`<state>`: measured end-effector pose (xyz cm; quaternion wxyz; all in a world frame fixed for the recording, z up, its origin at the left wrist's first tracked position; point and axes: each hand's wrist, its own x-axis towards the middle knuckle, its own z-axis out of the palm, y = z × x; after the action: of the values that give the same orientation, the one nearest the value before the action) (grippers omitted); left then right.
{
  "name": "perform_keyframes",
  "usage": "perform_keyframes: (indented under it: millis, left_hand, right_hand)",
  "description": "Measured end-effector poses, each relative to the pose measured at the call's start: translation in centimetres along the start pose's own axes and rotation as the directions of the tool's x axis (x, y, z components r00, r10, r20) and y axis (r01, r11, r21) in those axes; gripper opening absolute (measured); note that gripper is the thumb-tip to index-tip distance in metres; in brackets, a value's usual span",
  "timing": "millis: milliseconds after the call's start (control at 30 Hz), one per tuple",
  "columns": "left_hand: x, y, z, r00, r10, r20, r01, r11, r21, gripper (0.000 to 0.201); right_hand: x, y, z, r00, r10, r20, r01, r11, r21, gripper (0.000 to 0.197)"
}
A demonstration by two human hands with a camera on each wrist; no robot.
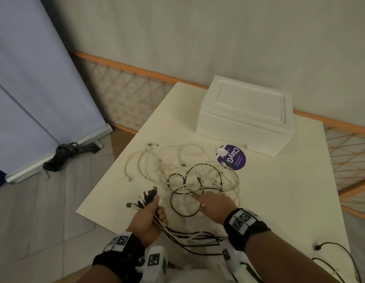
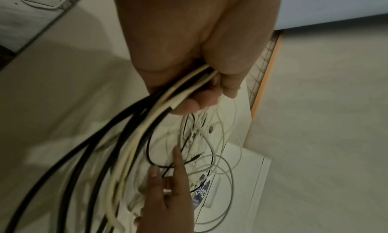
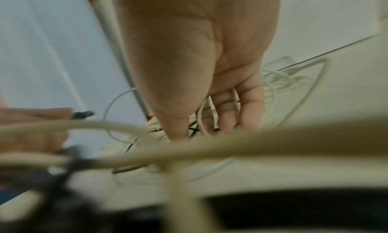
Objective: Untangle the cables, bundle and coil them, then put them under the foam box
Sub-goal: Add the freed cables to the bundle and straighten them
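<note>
Clearly readable on round purple sticker (image 1: 231,157): "ClayG". Left hand (image 1: 150,218) clamped around bunch of cables (image 1: 189,237) at near table (image 1: 279,190) edge; right hand (image 1: 213,203) with straight fingers on loose tangle (image 1: 189,180). Foam box (image 1: 246,114) at far edge, bare tabletop at right.

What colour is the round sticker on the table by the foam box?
Purple with white lettering: the round sticker, clearest in the head view.

Cable tangle (image 1: 189,176) before foam box (image 1: 245,117)
</note>
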<state>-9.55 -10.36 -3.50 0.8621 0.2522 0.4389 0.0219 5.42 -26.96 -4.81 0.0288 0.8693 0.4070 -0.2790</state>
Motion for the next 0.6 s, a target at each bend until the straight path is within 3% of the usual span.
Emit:
perform_keyframes:
  millis: [100,233,300,333,400,467,533,600]
  left_hand:
    - [1.1,1.4,0.2,1.0,-0.006,0.018,0.005,1.0,0.031,0.042]
    - [2.7,2.1,0.7,0.999,-0.012,0.037,0.009,0.997,0.071,0.037]
    - [3.4,2.1,1.0,0.999,-0.026,0.034,0.023,0.997,0.076,0.033]
    - [3.7,2.1,1.0,0.999,-0.031,0.034,0.028,0.997,0.073,0.031]
    - [4.2,1.9,1.2,0.999,-0.026,0.027,0.023,0.997,0.076,0.031]
    - [4.2,1.8,1.4,1.0,-0.011,0.01,0.011,0.997,0.071,0.035]
    - [3.6,1.6,1.4,0.999,0.033,-0.007,-0.033,0.999,0.039,0.04]
    - [2.9,1.8,1.2,0.995,0.088,-0.044,-0.089,0.996,-0.013,0.043]
  right_hand:
    - [0.9,2.8,-1.1,0.982,0.188,-0.001,-0.187,0.981,0.054,0.059]
    - [1.0,6.2,-2.2,0.913,0.408,-0.025,-0.403,0.908,0.115,0.055]
    - [0.2,5.8,-3.0,0.862,0.483,-0.157,-0.481,0.875,0.052,0.041]
    - [-0.2,5.1,-3.4,0.827,0.486,-0.283,-0.506,0.862,0.003,0.035]
    - [-0.8,2.5,-4.8,0.777,0.401,-0.485,-0.488,0.871,-0.061,0.03]
    - [-0.9,-0.4,-6.1,0.762,0.292,-0.578,-0.405,0.911,-0.073,0.035]
    - [-0.3,-2.8,-6.8,0.818,0.169,-0.55,-0.269,0.957,-0.106,0.039]
    - [1.0,-4.8,-6.9,0.903,-0.019,-0.43,-0.032,0.993,-0.11,0.039]
